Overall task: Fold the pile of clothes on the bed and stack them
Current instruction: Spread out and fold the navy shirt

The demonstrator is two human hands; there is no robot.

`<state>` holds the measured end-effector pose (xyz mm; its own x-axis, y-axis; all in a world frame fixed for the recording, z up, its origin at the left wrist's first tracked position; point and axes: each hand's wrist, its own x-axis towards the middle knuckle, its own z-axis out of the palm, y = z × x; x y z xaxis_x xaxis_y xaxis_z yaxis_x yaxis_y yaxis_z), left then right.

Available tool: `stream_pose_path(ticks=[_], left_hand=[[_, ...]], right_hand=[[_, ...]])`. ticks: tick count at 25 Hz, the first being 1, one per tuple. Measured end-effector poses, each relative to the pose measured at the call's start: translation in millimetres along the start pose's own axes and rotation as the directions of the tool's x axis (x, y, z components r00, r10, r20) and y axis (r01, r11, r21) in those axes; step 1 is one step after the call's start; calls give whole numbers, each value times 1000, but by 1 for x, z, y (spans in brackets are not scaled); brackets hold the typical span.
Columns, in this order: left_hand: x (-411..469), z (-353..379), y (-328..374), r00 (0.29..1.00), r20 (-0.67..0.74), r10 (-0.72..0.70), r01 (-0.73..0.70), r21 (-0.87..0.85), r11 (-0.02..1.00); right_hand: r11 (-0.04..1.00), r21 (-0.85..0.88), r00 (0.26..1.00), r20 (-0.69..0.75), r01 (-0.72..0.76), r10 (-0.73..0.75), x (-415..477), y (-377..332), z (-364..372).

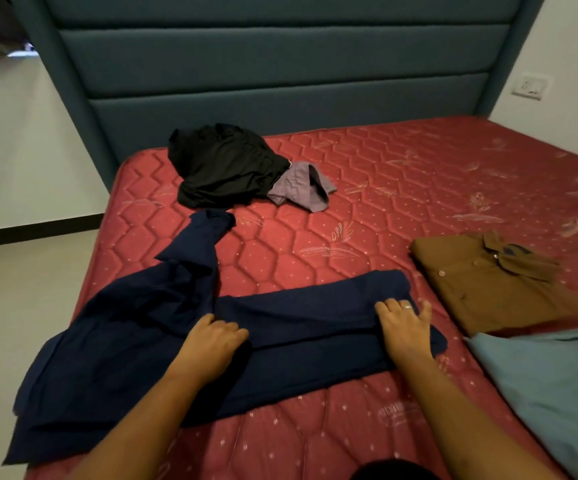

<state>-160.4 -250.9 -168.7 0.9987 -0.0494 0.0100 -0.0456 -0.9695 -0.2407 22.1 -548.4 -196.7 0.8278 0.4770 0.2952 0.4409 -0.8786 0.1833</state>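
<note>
The navy cloth lies along the near edge of the bed, with its loose end spilling toward the left edge. It looks thin, soft and light, so it will flop and slide if you lift it by one spot. Your left hand has its fingers curled down and seems to pinch a fold in the middle of the cloth. Your right hand lies flat with fingers spread and presses the folded end down. Take hold at the corners and along the fold line, and keep one flat hand on top so the layers do not slip apart. The black pile and the purple-grey piece sit touching each other near the far left corner, and both look just as soft and crumpled. The brown shirt lies folded toward the right side, and the light blue cloth lies at the near edge just below it. Some pale writing is stitched into the bed by the near edge, but it is too faint to read. A dark tag shows inside the brown collar, and I cannot read it either.
</note>
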Motion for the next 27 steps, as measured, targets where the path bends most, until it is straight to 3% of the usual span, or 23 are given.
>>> stream_pose_path(ticks=[2,4,7,9,11,15,17,21,22,23,25,27], left_hand=[[-1,-5,7,990,126,-68,76,-53,996],[7,-17,12,969,206,-138,146,-24,989],[30,-27,16,947,206,-246,280,-154,948],[41,-19,16,918,132,-373,393,-409,823],[39,-2,14,853,100,-512,479,-539,693],[23,26,8,645,339,-685,761,-375,530],[19,29,8,624,402,-670,781,-312,541],[13,28,13,615,387,-688,785,-218,579],[12,27,14,615,373,-694,786,-219,579],[14,25,19,639,345,-688,768,-232,597],[25,23,39,775,189,-603,631,-287,721],[40,20,63,889,146,-433,457,-339,822]], right_hand=[[993,63,988,129,-100,91,-2,5,-10],[910,198,913,269,-365,308,7,13,-14],[552,444,708,446,-706,547,32,27,-20],[412,517,659,530,-750,534,53,28,-11],[368,551,657,544,-749,521,70,26,2],[252,612,613,499,-750,613,100,34,15],[233,609,599,508,-758,618,111,38,20],[238,548,558,546,-802,625,113,36,22],[267,552,577,522,-790,629,109,34,19],[306,570,612,482,-762,627,102,31,17],[383,606,682,396,-697,615,81,19,13],[547,550,762,305,-631,572,61,8,13]])
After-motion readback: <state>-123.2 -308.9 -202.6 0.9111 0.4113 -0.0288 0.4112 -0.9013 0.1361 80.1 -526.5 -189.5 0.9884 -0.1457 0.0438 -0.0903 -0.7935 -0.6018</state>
